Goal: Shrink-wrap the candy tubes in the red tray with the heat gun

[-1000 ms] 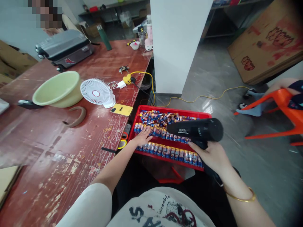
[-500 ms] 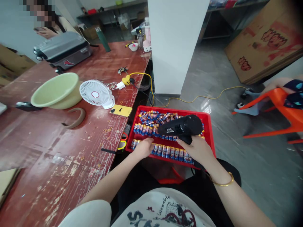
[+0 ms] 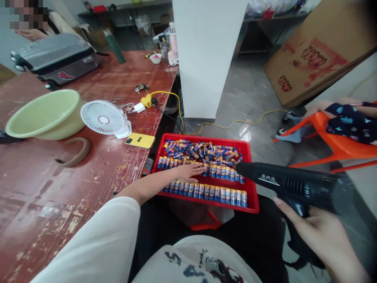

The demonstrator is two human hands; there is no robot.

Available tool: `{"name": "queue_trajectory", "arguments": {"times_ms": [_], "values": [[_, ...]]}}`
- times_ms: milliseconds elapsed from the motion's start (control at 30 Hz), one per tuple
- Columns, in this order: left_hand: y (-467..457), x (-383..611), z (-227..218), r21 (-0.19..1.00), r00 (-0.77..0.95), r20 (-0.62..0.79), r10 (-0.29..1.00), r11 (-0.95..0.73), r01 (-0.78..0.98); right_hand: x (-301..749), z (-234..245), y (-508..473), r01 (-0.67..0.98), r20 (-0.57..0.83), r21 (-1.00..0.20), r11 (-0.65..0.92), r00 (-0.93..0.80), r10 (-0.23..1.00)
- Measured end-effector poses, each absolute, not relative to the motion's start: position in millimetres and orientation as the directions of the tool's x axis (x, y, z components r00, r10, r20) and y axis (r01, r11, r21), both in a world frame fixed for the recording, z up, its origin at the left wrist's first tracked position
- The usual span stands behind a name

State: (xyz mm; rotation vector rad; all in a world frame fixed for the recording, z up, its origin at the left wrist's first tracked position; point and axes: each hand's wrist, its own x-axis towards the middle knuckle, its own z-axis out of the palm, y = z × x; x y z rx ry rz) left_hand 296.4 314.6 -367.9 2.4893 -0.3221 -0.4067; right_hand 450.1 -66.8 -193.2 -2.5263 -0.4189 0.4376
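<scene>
A red tray (image 3: 252,200) rests on my lap beside the table edge, filled with rows of small blue-and-red wrapped items (image 3: 206,192) and a loose heap of them at its far side. My left hand (image 3: 191,171) lies flat, fingers stretched out, on the middle row of those items. My right hand (image 3: 318,232) grips the handle of a black heat gun (image 3: 294,186) at the right, its nozzle pointing left toward the tray's right end.
The worn red table (image 3: 97,169) at left carries a pale green basin (image 3: 44,114), a small white fan (image 3: 101,118), a yellow phone (image 3: 140,140), a plug with yellow cord (image 3: 147,100) and a grey machine (image 3: 55,59). A white pillar (image 3: 206,55) stands ahead. Another person sits on an orange chair (image 3: 338,145) at right.
My right hand has drawn the heat gun off the tray, out to the right and closer to me. My left hand has slid from the near row to the middle row, fingers flat.
</scene>
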Motion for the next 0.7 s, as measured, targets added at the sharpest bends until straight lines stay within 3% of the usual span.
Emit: {"name": "queue_trajectory", "arguments": {"times_ms": [100, 200, 300, 433, 533, 700], "values": [[320, 271, -355, 0.522, 0.927, -0.308, -0.215, -0.853, -0.024, 444, -198, -53, 0.051, -0.382, -0.512, -0.858, 0.88, 0.281], [314, 257, -336, 0.456, 0.953, -0.301, -0.043, -0.884, 0.104, 436, -201, -29, 0.12, -0.411, -0.537, -0.835, 0.827, 0.383], [311, 244, -317, 0.443, 0.953, -0.214, 0.216, -0.848, 0.292, 429, -198, -8, 0.236, -0.39, -0.56, -0.794, 0.77, 0.504], [320, 217, -300, 0.441, 0.87, -0.171, 0.463, -0.753, 0.487, 424, -187, 10, 0.354, -0.415, -0.505, -0.787, 0.7, 0.581], [328, 192, -295, 0.409, 0.82, -0.201, 0.535, -0.715, 0.567, 423, -180, 17, 0.41, -0.399, -0.471, -0.781, 0.691, 0.603], [331, 167, -292, 0.323, 0.798, -0.263, 0.542, -0.73, 0.602, 423, -176, 18, 0.467, -0.419, -0.414, -0.781, 0.664, 0.619]]}}
